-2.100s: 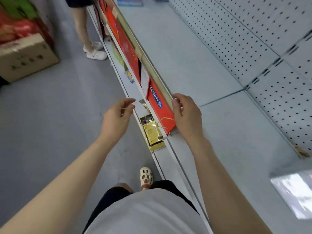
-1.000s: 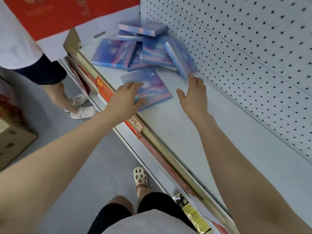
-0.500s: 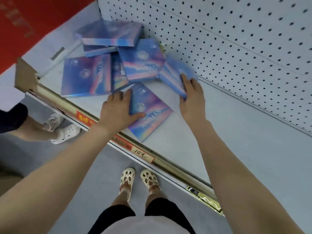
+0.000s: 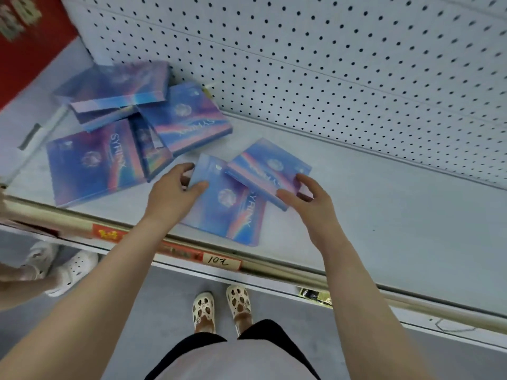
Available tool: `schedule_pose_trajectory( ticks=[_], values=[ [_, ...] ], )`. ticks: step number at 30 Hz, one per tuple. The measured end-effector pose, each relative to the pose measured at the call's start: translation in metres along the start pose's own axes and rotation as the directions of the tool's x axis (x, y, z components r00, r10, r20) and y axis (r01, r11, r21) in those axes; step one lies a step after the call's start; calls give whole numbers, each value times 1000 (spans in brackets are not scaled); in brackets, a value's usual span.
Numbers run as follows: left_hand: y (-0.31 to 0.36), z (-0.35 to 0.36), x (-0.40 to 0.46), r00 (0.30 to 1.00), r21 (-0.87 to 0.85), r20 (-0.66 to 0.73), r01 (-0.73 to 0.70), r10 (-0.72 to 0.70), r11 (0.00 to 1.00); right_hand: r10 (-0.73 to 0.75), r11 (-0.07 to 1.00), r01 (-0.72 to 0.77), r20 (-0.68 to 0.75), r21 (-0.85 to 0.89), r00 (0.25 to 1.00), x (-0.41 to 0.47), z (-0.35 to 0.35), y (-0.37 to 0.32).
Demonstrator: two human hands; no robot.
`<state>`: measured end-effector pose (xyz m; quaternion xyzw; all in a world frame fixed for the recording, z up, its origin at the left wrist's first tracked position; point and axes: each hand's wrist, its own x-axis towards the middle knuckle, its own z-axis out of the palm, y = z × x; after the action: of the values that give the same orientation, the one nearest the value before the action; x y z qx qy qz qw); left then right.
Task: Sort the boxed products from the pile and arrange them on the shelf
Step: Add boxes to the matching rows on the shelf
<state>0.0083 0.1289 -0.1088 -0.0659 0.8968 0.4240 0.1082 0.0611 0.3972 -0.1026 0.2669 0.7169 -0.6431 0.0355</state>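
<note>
right hand (image 4: 310,200) now has its box (image 4: 270,171) pulled off the pile, overlapping the one under the left hand (image 4: 171,194).

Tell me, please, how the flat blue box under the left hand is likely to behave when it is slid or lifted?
The blue box looks thin and flat with crisp edges, so it is probably stiff and light. Its glossy rainbow cover may slide easily on the smooth shelf. The left hand grips only one corner, so it might pivot when lifted.
</note>
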Motion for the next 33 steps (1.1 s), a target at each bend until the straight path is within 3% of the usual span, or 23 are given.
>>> schedule_pose_trajectory(
  ticks=[3,6,8,11,13,15,18,20,22,25,28,30,33],
  values=[
    [12,-7,0,999,-180,35,-24,31,983,122,967,-103,-67,233,990,5,6,-11],
    [29,-22,5,992,-172,-41,-126,120,977,215,884,-162,-74,439,974,12,-2,-28],
    [42,-36,10,985,-142,-69,-165,156,976,187,934,-133,-137,331,973,13,-17,-40],
    [59,-48,17,972,-113,-70,-229,223,967,-23,997,9,-174,-78,984,5,-41,-64],
    [71,-47,18,962,-90,-63,-270,265,959,-199,927,130,-168,-353,965,0,-50,-85],
    [79,-40,17,944,-61,-61,-328,324,943,-335,852,215,-182,-478,924,2,-50,-104],
    [85,-29,12,904,8,-46,-425,425,905,-473,789,342,-149,-511,868,8,-37,-116],
    [82,-24,10,884,21,-21,-467,467,884,-485,776,371,-107,-510,868,9,-28,-110],
    [77,-22,6,875,-42,-30,-485,484,874,-409,813,317,-93,-488,908,7,-26,-98],
    [66,-20,-3,910,-220,-66,-414,410,883,-182,880,140,-50,-455,982,1,-37,-78],
    [44,-7,-10,960,-364,-34,-271,278,891,-12,830,-26,-65,-556,998,-4,-47,-51],
    [32,2,-14,977,-396,-26,-203,210,896,-58,842,-48,-178,-538,982,-9,-48,-37],
    [34,6,-16,978,-419,-93,-209,187,883,-253,875,98,-275,-474,928,-17,-46,-34]
  ],
)
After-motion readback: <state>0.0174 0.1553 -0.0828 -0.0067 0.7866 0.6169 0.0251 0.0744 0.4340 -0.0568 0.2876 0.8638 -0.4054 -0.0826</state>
